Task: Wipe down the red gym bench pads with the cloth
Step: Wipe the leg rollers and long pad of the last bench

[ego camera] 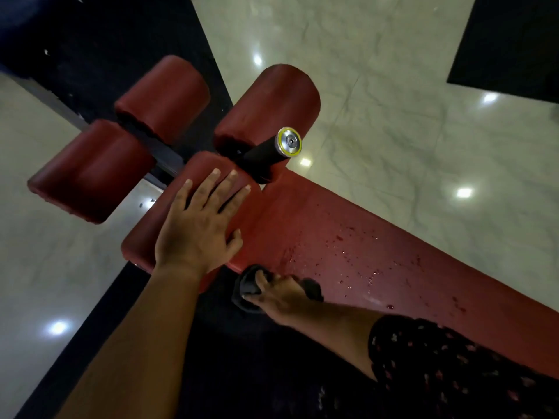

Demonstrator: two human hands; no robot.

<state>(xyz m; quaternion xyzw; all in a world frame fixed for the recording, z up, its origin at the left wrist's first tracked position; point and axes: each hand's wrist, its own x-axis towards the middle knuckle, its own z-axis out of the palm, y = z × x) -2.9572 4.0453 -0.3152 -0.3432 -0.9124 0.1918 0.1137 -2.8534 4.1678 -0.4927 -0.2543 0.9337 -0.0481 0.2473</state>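
Far left: two red roller pads (90, 173) (165, 98) sit on a dark frame bar (165, 157), one lower and nearer, one higher and farther. A black floor mat (90, 31) lies beneath and beyond them.

Left hand (199, 225): laid flat on the narrow end of the long red bench pad (378, 267), palm down, fingers straight and spread, thumb out to the side. It holds nothing.

Dark cloth (249, 285): bunched at the near edge of the bench pad, just right of the left wrist.

Right hand (281, 294): fingers curled over the cloth, gripping it against the pad edge. The forearm runs back to a dark patterned sleeve (438, 358).

Above the hands: a third red roller pad (272, 107) stands beside a black handle (263, 154) with a silver, yellow-ringed end cap (289, 140).

Right of the hands: scattered droplets (348, 237) lie on the bench pad surface.

Far right: pale marble floor (393, 86) with reflected light spots.
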